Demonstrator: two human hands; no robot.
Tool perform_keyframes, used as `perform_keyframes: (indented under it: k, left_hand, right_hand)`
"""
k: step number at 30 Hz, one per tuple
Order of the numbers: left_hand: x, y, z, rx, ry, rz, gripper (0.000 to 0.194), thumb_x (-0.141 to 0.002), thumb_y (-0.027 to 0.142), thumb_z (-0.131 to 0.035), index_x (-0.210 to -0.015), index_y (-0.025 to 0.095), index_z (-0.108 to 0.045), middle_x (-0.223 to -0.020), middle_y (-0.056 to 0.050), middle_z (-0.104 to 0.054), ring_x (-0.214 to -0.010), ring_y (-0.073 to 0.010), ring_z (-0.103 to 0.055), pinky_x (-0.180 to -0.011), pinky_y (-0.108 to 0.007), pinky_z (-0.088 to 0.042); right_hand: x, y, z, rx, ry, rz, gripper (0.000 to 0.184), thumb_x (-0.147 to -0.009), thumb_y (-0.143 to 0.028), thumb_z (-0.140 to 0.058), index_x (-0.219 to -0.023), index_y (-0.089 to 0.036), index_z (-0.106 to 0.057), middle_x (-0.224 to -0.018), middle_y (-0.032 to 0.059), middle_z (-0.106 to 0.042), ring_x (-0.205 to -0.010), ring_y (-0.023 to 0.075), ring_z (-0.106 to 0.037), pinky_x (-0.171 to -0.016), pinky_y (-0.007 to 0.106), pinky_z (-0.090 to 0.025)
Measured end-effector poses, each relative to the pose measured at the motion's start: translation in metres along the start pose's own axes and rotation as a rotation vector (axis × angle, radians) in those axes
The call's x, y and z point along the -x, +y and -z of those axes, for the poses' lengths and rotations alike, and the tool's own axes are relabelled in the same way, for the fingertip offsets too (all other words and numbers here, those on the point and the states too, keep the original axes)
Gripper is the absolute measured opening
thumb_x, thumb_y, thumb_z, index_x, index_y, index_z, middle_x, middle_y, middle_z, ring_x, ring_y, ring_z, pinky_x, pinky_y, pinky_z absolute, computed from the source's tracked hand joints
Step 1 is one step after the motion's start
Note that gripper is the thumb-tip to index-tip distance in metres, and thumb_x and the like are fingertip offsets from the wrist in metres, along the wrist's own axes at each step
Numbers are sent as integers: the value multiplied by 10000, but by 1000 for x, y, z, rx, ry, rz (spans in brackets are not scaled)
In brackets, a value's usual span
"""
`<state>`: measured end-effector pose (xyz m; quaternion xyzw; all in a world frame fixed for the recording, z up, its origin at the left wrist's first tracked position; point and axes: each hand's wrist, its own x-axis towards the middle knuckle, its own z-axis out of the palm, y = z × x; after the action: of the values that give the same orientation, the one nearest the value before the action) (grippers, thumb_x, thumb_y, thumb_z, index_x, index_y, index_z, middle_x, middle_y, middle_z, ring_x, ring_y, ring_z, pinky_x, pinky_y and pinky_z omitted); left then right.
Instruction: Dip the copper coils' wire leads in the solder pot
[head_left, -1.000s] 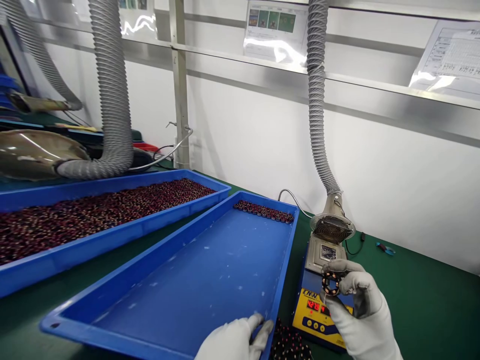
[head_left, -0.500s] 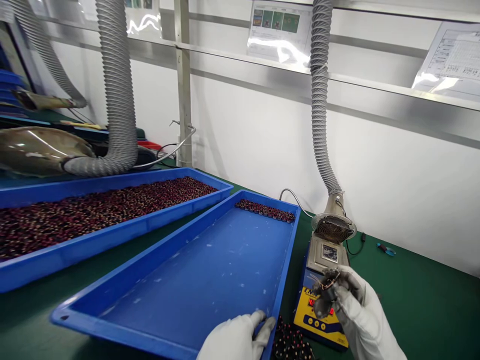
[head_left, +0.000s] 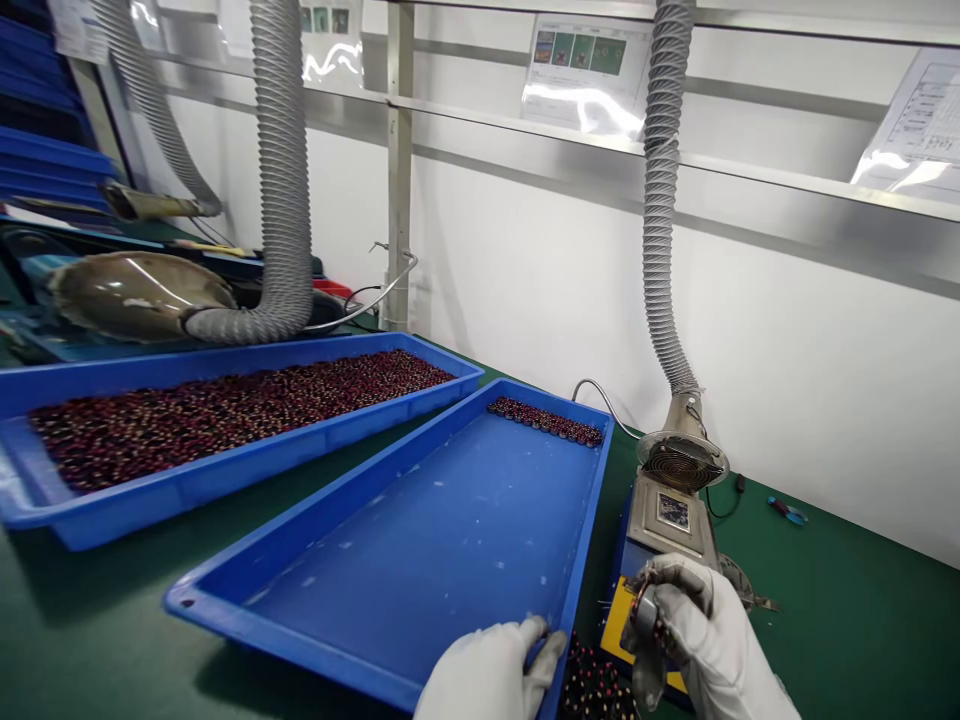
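Grey-sided and dark within, a small round wound part [head_left: 648, 612] is pinched in the white-gloved right hand [head_left: 694, 625], whose stained fingers close on its edge, probably because so small a piece leaves little else to hold. It is held up over the front of a blue-and-yellow box with a metal top plate [head_left: 643, 515], near the person, where it can be turned and looked at. Beside the box, a loose heap of dark parts with pink and copper dots [head_left: 596, 688] lies on the green desk [head_left: 862, 610], close to the right hand, which likely keeps reaches short. The white-gloved left hand [head_left: 487, 672] rests at the near right corner of a long blue plastic tray [head_left: 420, 540], its fingers drawn together by the wall; whether they grip anything cannot be told from this angle. At that tray's far end, tight rows of similar parts [head_left: 544, 422] stand against the wall, which seems to keep them lined up. Behind the box, a round metal hood [head_left: 684, 462] on a grey corrugated hose [head_left: 664, 200] leans over the top plate, presumably to draw off fumes. To the left, a second blue plastic tray [head_left: 187, 490] holds a dense layer of such parts
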<state>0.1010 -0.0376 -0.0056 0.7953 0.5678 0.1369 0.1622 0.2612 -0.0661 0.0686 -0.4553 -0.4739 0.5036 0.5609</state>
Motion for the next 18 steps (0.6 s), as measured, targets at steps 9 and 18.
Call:
perform_keyframes:
  k: [9, 18]
  left_hand:
    - [4, 1, 0, 38, 34, -20, 366, -858, 327, -285, -802, 241, -636, -754, -57, -709, -735, -237, -644, -635, -325, -420]
    - [4, -30, 23, 122, 21, -24, 340, -843, 380, -321, -823, 330, -658, -823, 30, -722, -781, -174, -646, -683, -249, -436]
  right_hand:
    - [-32, 18, -18, 319, -150, 36, 184, -629, -290, -664, -718, -156, -574, -592, 11, -628, -522, 134, -575, -514, 247, -462]
    - [-166, 119, -91, 957, -148, -85, 91, -774, -227, -594, -793, -138, -598, -796, 9, -620, -738, 141, -595, -686, 311, -484]
